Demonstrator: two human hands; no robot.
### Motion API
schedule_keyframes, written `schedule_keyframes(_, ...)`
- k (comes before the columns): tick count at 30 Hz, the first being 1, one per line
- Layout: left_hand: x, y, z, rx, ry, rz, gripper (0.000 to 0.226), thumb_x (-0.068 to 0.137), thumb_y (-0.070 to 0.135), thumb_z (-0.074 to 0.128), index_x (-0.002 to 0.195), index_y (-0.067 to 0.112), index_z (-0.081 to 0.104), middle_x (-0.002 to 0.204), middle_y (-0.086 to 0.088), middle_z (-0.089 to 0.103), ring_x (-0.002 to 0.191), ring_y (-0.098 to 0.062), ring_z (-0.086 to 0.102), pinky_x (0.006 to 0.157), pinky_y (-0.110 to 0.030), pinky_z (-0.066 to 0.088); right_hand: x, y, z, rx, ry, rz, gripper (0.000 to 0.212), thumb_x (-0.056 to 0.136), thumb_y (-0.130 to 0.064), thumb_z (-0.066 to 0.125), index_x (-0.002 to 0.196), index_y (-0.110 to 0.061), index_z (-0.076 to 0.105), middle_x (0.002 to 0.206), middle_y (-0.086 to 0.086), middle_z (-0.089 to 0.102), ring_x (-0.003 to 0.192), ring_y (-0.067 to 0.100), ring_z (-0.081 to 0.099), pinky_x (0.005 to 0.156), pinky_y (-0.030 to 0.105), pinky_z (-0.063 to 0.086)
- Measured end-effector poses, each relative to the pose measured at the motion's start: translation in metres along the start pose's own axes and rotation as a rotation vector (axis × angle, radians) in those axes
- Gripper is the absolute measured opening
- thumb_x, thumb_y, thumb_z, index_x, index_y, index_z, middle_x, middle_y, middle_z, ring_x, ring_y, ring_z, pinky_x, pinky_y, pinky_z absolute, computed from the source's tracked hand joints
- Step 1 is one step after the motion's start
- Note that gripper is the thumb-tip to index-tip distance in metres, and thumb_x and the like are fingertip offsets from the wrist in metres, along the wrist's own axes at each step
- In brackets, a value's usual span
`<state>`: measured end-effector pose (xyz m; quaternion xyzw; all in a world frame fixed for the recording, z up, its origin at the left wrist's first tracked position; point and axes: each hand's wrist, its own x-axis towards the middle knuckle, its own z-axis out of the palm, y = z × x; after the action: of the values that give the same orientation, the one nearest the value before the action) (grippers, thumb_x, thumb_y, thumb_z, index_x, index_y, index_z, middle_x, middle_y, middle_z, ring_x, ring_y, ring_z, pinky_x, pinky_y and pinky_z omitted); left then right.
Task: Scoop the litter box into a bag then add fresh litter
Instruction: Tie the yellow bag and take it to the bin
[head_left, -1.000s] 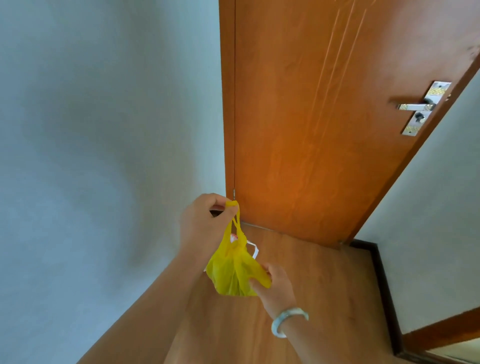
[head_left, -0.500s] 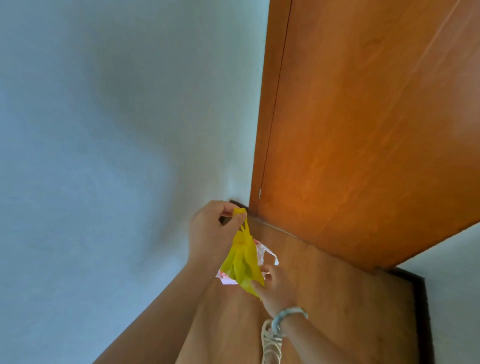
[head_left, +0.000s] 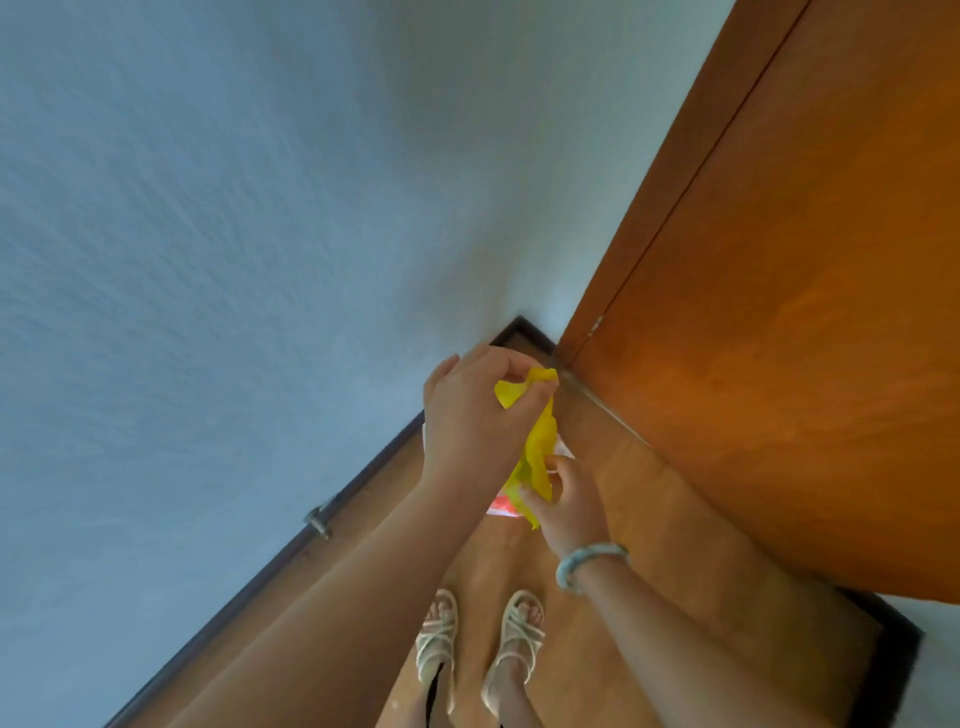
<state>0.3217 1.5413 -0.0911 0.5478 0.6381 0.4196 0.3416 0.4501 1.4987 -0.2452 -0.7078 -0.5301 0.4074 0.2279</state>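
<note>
By a grey wall (head_left: 260, 234) and an orange door (head_left: 779, 338), over the wooden floor (head_left: 649, 519), the left hand (head_left: 467, 415) keeps a pinching grip on the top of the yellow bag (head_left: 540, 447). The right hand (head_left: 569, 506) pinches its lower end. A white-and-red thing (head_left: 505, 505) behind is mostly hidden.

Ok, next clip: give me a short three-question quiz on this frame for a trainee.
1. Which hand pinches the top of the yellow bag? A) left B) right C) neither
2. True or false: the wrist of the right hand is bare.
3. Fill in: the big orange-brown panel to the right of the hands is a ____.

Key
1. A: the left hand pinches the top; the right hand holds the bag lower down.
2. False: it wears a pale bracelet.
3. door
</note>
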Motion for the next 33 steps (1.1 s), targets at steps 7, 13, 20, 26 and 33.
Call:
schedule_keyframes(7, 0.037, -0.09, 0.051, 0.043, -0.089, -0.029, 0.014, 0.079, 0.036, 0.063, 0.069, 0.043, 0.057, 0.078, 0.025, 0.059, 0.081, 0.003, 0.058, 0.092, -0.049, 0.047, 0.073, 0.052, 0.058, 0.01, 0.042, 0.053, 0.031, 0.075, -0.023, 0.073, 0.101, -0.009, 0.063, 0.104, 0.001, 0.056, 0.096, 0.017, 0.053, 0.082, 0.031, 0.045)
schedule_keyframes(13, 0.048, -0.178, 0.094, 0.069, -0.126, -0.054, 0.004, 0.078, 0.035, 0.06, 0.076, 0.036, 0.063, 0.079, 0.025, 0.06, 0.083, -0.002, 0.059, 0.086, -0.043, 0.049, 0.122, 0.109, 0.115, 0.042, 0.033, 0.14, 0.035, 0.072, -0.035, 0.061, 0.1, -0.013, 0.059, 0.101, 0.004, 0.059, 0.094, 0.021, 0.056, 0.079, 0.035, 0.048)
schedule_keyframes(20, 0.058, -0.264, 0.139, 0.018, -0.07, -0.117, 0.008, 0.082, 0.024, 0.067, 0.079, 0.031, 0.064, 0.083, 0.02, 0.064, 0.085, -0.006, 0.061, 0.08, -0.034, 0.053, 0.169, 0.172, 0.165, 0.05, 0.057, 0.177, 0.036, 0.081, -0.027, 0.067, 0.113, -0.013, 0.058, 0.11, 0.0, 0.056, 0.103, 0.015, 0.051, 0.09, 0.031, 0.045)
schedule_keyframes(26, 0.057, -0.316, 0.185, -0.031, -0.106, -0.182, 0.005, 0.079, 0.03, 0.065, 0.076, 0.034, 0.065, 0.085, 0.017, 0.064, 0.085, -0.005, 0.06, 0.087, -0.041, 0.05, 0.196, 0.223, 0.187, 0.066, 0.037, 0.225, 0.032, 0.08, -0.028, 0.062, 0.108, -0.014, 0.058, 0.105, 0.005, 0.06, 0.101, 0.02, 0.056, 0.087, 0.036, 0.047)
schedule_keyframes(33, 0.054, -0.395, 0.233, 0.141, -0.148, -0.287, 0.01, 0.083, 0.027, 0.068, 0.08, 0.034, 0.062, 0.092, 0.018, 0.061, 0.087, 0.001, 0.054, 0.086, -0.032, 0.048, 0.216, 0.271, 0.197, 0.044, 0.048, 0.226, 0.03, 0.079, -0.016, 0.068, 0.107, -0.015, 0.058, 0.113, 0.001, 0.054, 0.103, 0.015, 0.053, 0.086, 0.028, 0.044)
